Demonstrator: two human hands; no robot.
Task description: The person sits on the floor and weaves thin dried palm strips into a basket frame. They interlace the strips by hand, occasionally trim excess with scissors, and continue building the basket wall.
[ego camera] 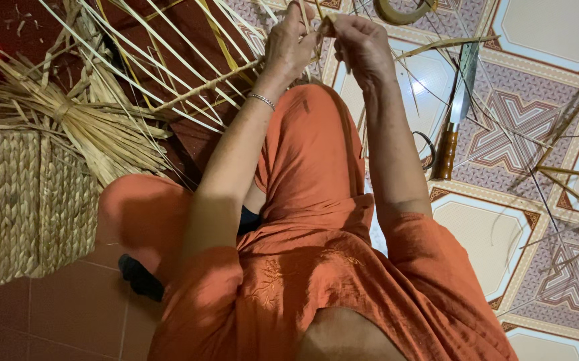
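My left hand (291, 45) and my right hand (361, 47) meet at the top of the view, above my raised knee in orange cloth (309, 147). Both pinch thin pale straw strips (321, 25) between the fingers. A long dry stalk (202, 87) runs from my left hand down to the left, with many fine strips (149, 60) fanning out around it. A silver bracelet (261, 100) circles my left wrist.
A bundle of dried straw (68, 113) lies at left on a woven basket (15, 207). A knife with a wooden handle (453, 127) rests on the patterned floor tiles (503, 234) at right. Loose stalks (570, 174) scatter at far right. A roll of tape (403, 12) sits at top.
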